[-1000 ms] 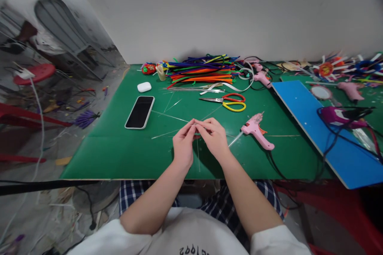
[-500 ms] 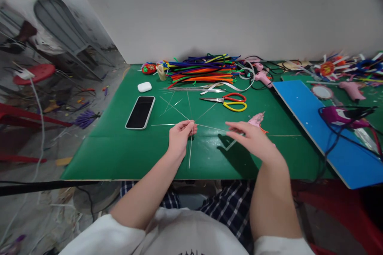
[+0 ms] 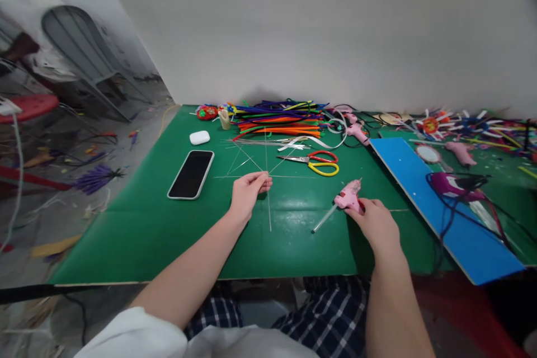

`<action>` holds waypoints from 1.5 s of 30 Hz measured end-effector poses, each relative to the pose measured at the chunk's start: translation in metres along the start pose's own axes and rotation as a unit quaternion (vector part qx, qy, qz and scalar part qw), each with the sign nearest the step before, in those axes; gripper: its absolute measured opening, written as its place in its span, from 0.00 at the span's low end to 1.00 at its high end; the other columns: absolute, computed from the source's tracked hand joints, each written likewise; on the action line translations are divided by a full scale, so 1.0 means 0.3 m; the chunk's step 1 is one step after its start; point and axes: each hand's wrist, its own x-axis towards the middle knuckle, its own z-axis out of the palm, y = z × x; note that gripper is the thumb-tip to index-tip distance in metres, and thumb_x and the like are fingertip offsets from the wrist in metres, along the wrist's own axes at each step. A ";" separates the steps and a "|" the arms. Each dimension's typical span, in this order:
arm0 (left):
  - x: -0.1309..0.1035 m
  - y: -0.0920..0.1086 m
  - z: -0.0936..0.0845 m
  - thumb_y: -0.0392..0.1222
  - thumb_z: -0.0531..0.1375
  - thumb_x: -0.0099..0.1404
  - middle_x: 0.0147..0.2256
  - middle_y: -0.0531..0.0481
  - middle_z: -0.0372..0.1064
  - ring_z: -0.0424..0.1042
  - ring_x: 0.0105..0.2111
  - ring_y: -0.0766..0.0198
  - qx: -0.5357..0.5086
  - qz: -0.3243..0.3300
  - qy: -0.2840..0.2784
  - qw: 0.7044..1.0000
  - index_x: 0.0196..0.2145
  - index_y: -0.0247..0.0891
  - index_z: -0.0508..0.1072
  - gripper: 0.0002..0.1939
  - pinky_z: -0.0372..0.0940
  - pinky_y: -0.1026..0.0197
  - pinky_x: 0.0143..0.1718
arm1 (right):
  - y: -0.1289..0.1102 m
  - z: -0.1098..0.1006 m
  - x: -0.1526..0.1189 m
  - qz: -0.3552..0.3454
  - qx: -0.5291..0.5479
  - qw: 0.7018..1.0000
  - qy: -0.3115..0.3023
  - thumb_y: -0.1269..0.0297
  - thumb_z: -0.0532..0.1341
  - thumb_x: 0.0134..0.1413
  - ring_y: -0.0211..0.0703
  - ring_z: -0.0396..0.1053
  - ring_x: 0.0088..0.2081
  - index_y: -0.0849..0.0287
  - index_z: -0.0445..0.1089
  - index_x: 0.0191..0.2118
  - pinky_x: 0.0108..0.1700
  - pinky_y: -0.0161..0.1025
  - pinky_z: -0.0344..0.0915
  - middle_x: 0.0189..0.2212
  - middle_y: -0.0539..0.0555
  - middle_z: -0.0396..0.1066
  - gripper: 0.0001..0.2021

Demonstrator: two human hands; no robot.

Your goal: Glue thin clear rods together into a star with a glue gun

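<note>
Left grip (image 3: 247,191) pinches crossed rods (image 3: 269,211) centrally; right grip (image 3: 381,228) clasps glue gun (image 3: 348,196).

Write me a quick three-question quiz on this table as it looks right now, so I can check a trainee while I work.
1. Multiple choice. What does the right hand have its grip on?
A) the blue board
B) the pink glue gun
C) the white strip

2. True or false. The scissors lie to the right of the phone.

3. Fill in the missing word. The left hand pinches the thin rods near the spot where they ____.

Key: 1. B; 2. True; 3. cross
</note>
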 end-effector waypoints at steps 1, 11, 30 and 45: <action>-0.003 0.000 -0.002 0.44 0.64 0.50 0.28 0.45 0.72 0.71 0.28 0.67 -0.001 0.001 -0.002 1.000 0.35 0.29 0.73 0.17 0.67 0.61 0.35 | -0.005 -0.006 -0.003 0.005 0.018 1.000 -0.002 0.51 0.54 0.48 0.52 0.66 0.38 0.60 0.68 0.43 0.37 0.45 0.62 0.39 0.61 0.66 0.20; -0.021 -0.019 0.009 0.45 0.61 0.53 0.29 0.45 0.72 0.72 0.29 0.64 0.032 0.017 -0.029 0.999 0.37 0.29 0.73 0.17 0.68 0.60 0.34 | -0.042 -0.096 -0.119 -0.082 0.585 0.791 -0.160 0.36 0.52 0.37 0.35 0.57 0.13 0.55 0.64 0.36 0.16 0.39 0.58 0.27 0.54 0.66 0.28; -0.049 -0.045 0.031 0.44 0.59 0.54 0.28 0.46 0.72 0.71 0.28 0.65 0.073 0.071 -0.070 0.992 0.36 0.30 0.73 0.15 0.68 0.61 0.32 | -0.294 0.097 -0.184 -0.382 0.310 0.853 0.176 0.62 0.59 0.49 0.37 0.66 0.24 0.60 0.64 0.37 0.26 0.32 0.63 0.25 0.52 0.69 0.10; -0.061 -0.044 0.031 0.43 0.59 0.55 0.27 0.48 0.72 0.70 0.26 0.67 0.090 0.105 -0.070 0.988 0.36 0.31 0.74 0.14 0.69 0.63 0.31 | -0.301 0.097 -0.188 -0.368 0.274 0.869 0.187 0.61 0.57 0.51 0.34 0.63 0.21 0.60 0.64 0.33 0.24 0.31 0.59 0.21 0.49 0.65 0.08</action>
